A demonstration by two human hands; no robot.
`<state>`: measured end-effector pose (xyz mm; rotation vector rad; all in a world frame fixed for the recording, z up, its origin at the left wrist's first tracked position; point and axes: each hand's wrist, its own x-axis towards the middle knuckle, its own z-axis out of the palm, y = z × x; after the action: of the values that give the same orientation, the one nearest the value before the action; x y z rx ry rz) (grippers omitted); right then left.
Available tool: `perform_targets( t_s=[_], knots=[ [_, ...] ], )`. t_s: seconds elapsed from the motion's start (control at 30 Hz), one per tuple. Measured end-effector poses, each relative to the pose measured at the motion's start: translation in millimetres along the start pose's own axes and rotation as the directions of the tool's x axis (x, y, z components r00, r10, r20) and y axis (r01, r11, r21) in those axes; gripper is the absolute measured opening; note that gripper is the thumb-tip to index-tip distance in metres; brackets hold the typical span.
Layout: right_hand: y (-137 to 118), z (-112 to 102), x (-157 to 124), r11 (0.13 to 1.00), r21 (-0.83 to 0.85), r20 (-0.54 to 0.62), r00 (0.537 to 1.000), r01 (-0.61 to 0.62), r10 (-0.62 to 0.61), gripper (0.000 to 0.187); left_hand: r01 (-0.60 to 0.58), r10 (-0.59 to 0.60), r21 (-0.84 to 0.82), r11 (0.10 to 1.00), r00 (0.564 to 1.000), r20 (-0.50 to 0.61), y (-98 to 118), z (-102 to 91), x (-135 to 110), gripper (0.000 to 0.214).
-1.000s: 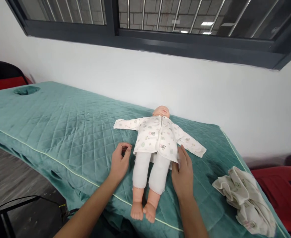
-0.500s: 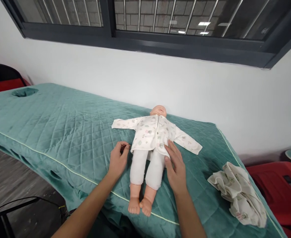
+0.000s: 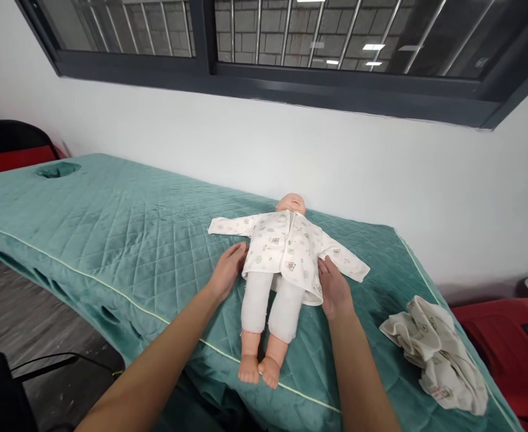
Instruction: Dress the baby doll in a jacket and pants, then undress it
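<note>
A baby doll (image 3: 291,203) lies on its back on a green quilted bed cover (image 3: 156,222), its feet toward me. It wears a white printed jacket (image 3: 273,246), closed at the front, over white legs (image 3: 255,303); the sleeves spread out to both sides. My left hand (image 3: 229,271) rests at the jacket's left side, fingers stretched out with their tips against the cloth. On the opposite side my right hand (image 3: 336,291) touches the jacket's edge below the sleeve, fingers extended. The doll's hands are hidden in the sleeves.
A crumpled white printed cloth (image 3: 439,354) lies at the bed's right end. Red chairs (image 3: 493,348) stand beyond that end. The bed has a face hole (image 3: 57,170) at far left. Behind it are a white wall (image 3: 381,168) and a barred window (image 3: 273,36).
My left hand has moved up along the jacket's side and its curled fingers have straightened. My right hand has shifted from the jacket's front to its right side. The hem now lies flatter.
</note>
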<state>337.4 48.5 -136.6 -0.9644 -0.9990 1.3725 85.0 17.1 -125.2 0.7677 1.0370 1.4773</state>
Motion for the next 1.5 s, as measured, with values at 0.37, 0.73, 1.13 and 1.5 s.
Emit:
perform_targets(
  t_s=[0.37,0.73,1.13,1.5],
  knots=[
    [-5,21,29,0.999,0.021,0.077,0.996,0.043,-0.044,0.057,0.418,-0.342,-0.337,0.844,0.902,0.263,-4,33.5,57,0.046],
    [-24,4,77,0.940,0.309,0.014,0.989,-0.146,0.148,0.043,0.403,-0.302,-0.388,0.829,0.906,0.297,-6,62.9,102,0.036],
    [-24,-12,82,0.900,0.410,-0.103,0.972,-0.150,0.209,0.029,0.470,-0.371,-0.350,0.810,0.874,0.314,-7,77.3,108,0.038],
    [-27,-4,69,0.877,0.437,-0.187,0.933,-0.200,0.306,0.030,0.493,-0.381,-0.344,0.799,0.858,0.344,-6,71.6,102,0.042]
  ],
)
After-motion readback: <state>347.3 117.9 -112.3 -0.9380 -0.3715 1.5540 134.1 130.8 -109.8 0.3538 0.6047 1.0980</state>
